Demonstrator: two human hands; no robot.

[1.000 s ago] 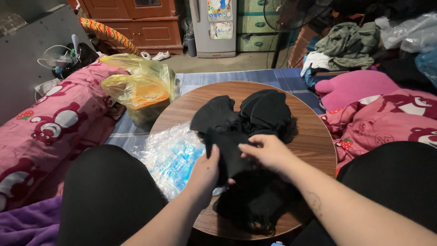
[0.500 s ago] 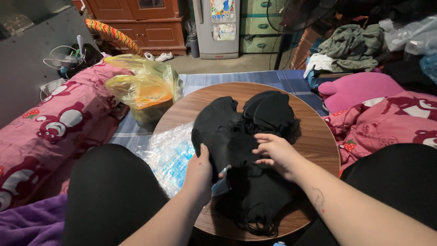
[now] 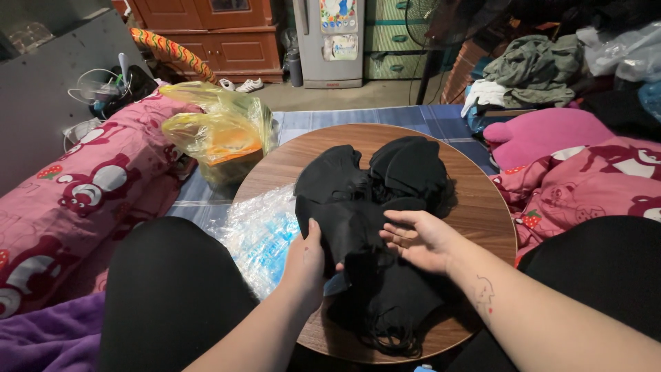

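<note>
So there's a round wooden tabletop with a dark walnut-looking grain (image 3: 482, 207) sitting low between the person's knees, and it's covered in a heap of black fabric face masks with thin ear loops (image 3: 365, 227). One stack sits toward the far side of the table, more are spread across the middle, and a messy bunch with tangled loops lies at the near edge. The left hand (image 3: 306, 265) is pinching the edge of one black mask in the middle pile, thumb on top and fingers tucked under, so it's closed on that mask. The right hand (image 3: 420, 238) is flat and open, palm partly up, fingers spread and resting on the same spread of masks just beside the left, not gripping anything. Hanging off the left edge of the table is a crinkly clear plastic bag with blue showing through (image 3: 258, 234). Further left, on the blue checked mat, there's a yellow plastic shopping bag with something orange inside (image 3: 217, 131), right next to a pink cartoon-bear blanket (image 3: 89, 186).
</note>
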